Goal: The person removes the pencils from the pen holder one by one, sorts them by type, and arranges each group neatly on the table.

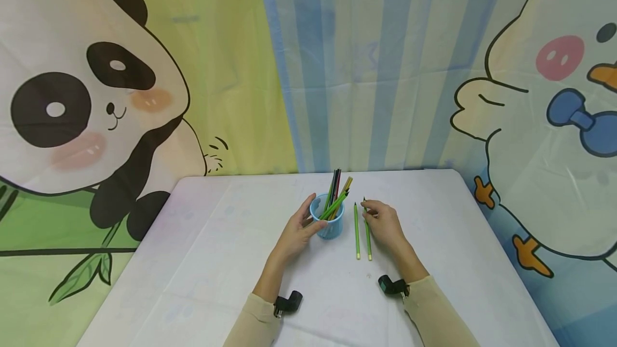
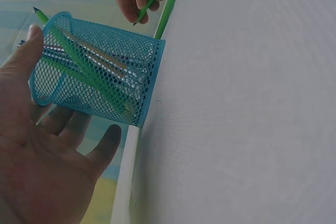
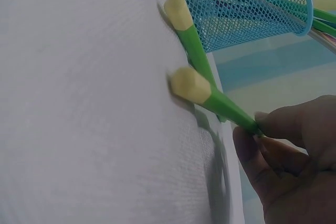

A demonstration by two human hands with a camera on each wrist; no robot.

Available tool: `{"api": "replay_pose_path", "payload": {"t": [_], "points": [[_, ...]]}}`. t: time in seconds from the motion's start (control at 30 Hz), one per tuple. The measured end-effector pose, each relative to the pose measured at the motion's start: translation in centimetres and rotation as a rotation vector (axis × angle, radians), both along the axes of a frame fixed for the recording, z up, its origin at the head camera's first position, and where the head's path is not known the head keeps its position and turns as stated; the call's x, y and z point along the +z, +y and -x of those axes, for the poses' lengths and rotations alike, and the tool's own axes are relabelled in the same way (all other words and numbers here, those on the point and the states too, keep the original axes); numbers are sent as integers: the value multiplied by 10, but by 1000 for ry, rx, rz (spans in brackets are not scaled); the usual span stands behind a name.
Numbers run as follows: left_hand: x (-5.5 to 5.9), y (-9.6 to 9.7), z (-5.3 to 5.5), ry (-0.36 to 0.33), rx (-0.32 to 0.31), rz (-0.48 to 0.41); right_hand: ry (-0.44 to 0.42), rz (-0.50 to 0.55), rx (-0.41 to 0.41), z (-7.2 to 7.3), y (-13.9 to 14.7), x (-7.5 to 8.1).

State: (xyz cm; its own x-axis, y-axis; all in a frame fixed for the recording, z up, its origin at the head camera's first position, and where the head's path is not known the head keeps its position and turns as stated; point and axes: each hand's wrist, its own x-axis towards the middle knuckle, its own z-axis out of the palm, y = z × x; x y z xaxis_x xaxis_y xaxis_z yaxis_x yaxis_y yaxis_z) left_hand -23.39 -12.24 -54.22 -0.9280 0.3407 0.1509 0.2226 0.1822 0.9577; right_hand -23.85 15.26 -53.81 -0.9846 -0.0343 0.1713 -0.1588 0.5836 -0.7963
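Currently pinching a green pencil (image 1: 368, 240) near its pointed end with the right hand (image 1: 384, 224), beside a second green pencil (image 1: 357, 234), while holding a blue mesh cup (image 1: 330, 231) of pencils (image 1: 335, 205) with the left hand (image 1: 295, 233), working over a white tabletop (image 1: 207, 272) and facing a panda-printed backdrop (image 1: 236, 68) beside blue-and-cream striped cloth (image 1: 356, 68).
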Motion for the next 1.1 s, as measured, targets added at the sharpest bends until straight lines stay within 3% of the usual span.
{"api": "replay_pose_path", "payload": {"t": [1.1], "points": [[1,0,-2,-10,13,6,-40,-21,7,5,0,-10]]}}
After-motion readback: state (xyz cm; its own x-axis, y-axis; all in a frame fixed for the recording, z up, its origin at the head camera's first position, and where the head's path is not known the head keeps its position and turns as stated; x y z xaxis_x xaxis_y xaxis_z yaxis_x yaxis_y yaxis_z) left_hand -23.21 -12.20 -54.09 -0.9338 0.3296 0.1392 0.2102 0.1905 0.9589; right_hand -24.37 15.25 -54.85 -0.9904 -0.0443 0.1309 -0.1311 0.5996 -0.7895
